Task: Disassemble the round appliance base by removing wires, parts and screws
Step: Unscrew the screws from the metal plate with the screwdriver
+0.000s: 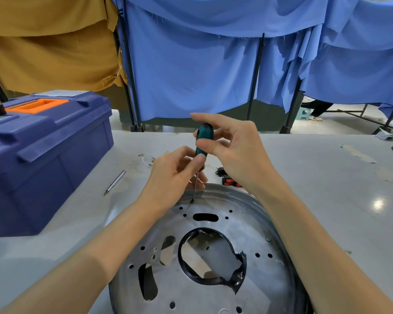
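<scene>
Spotter: Slippage is your main risk here. Your screwdriver (204,132) stands nearly upright with its tip on a screw (192,201) at twelve o'clock on the round base (266,275), close to the raised rim. If you lean it, I'd expect the tip to jump out and chew the head.

Checker: Mind your hands too. Your right hand (234,152) pinches the top of the green handle between thumb and fingers. Your left hand (170,177) grips the bottom of it, thumb pressed on. A slip would likely drive the blade towards your left fingers or along the metal edge.

Spotter: The base lies flat on the table (327,200) right in front of you, and neither hand steadies it, so hard turning could spin it. Another screw (268,239) sits at about two o'clock on it.

Checker: Freed screws could roll away; I see no dish for them. The blue toolbox (55,155) at ten o'clock has its lid down, so its contents can't be told. Wires (148,158) and a black-and-red part (228,180) lie loose on the table at twelve o'clock, beyond the rim.
</scene>
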A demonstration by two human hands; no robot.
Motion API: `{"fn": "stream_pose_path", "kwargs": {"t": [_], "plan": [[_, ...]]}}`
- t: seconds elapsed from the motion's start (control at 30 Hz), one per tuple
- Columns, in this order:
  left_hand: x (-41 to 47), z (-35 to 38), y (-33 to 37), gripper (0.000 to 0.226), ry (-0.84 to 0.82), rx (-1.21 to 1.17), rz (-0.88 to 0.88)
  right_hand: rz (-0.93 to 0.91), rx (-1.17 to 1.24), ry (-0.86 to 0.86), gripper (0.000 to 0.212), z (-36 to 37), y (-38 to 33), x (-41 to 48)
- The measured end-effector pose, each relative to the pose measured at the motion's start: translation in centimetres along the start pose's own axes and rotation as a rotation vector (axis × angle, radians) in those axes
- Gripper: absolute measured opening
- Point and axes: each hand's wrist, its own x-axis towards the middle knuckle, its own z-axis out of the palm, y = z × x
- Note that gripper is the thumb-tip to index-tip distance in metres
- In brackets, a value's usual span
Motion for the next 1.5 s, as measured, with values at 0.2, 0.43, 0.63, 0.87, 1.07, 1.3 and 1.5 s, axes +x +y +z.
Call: {"fn": "stream_pose_path", "kwargs": {"t": [0.2, 0.43, 0.63, 0.87, 1.07, 1.3, 1.5], "plan": [[0.1, 0.08, -0.12, 0.036, 0.014, 0.017, -0.013, 0.001, 0.06, -0.058, 0.026, 0.23, -0.14, -0.1], [0.15, -0.12, -0.05, 0.02, 0.035, -0.052, -0.022, 0.008, 0.02, -0.001, 0.038, -0.18, 0.07, 0.02], [0.15, -0.16, -0.29, 0.007, 0.045, 0.006, -0.012, 0.001, 0.017, -0.052, 0.029, 0.25, 0.08, -0.01], [-0.14, -0.21, 0.38, 0.03, 0.047, -0.024, -0.02, -0.008, -0.007, -0.014, 0.045, -0.19, 0.15, 0.09], [0.0, -0.23, 0.08, 0.029, 0.026, 0.023, -0.014, 0.002, 0.031, -0.063, 0.025, 0.41, -0.12, -0.09], [0.03, -0.23, 0.05, 0.017, 0.039, 0.001, -0.015, 0.004, -0.009, -0.006, 0.042, -0.13, 0.1, 0.14], [-0.01, -0.25, -0.05, 0.011, 0.04, 0.027, -0.003, 0.002, 0.017, -0.059, 0.026, 0.26, -0.08, -0.11]]}}
